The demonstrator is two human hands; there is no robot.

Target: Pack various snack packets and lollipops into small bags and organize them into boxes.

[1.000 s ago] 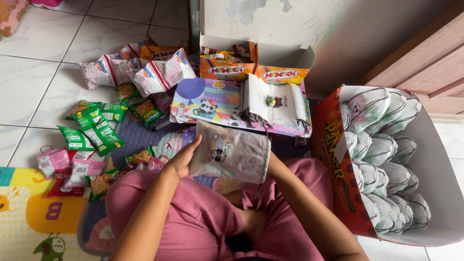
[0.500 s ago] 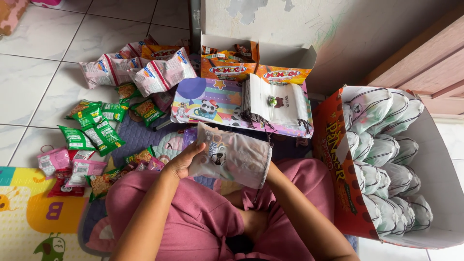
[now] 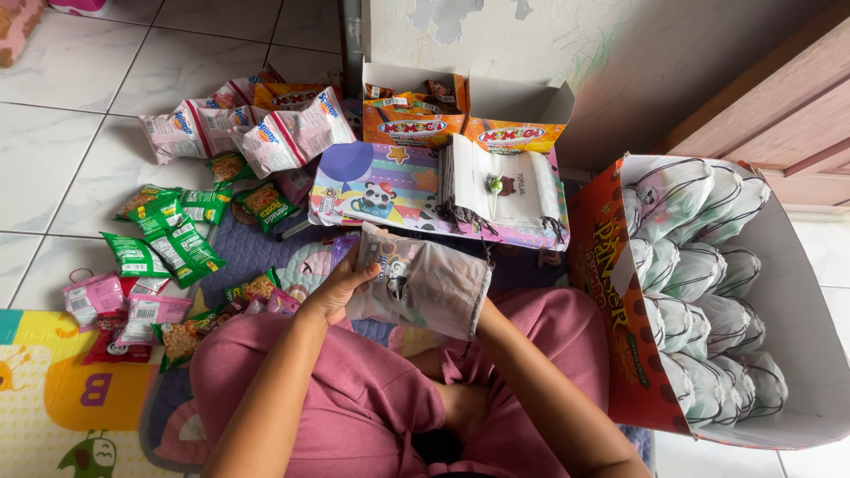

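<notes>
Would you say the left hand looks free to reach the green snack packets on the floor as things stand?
Probably yes, once it lets go. The left hand grips the drawstring pouch, but the green packets lie open on that side, with nothing standing between.

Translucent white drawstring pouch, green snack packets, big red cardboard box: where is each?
Translucent white drawstring pouch (image 3: 429,283), head view, its middle.
Green snack packets (image 3: 181,248), head view, front of one packet on the floor.
Big red cardboard box (image 3: 611,292), head view, its red side wall.

Green snack packets left; orange boxes at the wall.
</notes>
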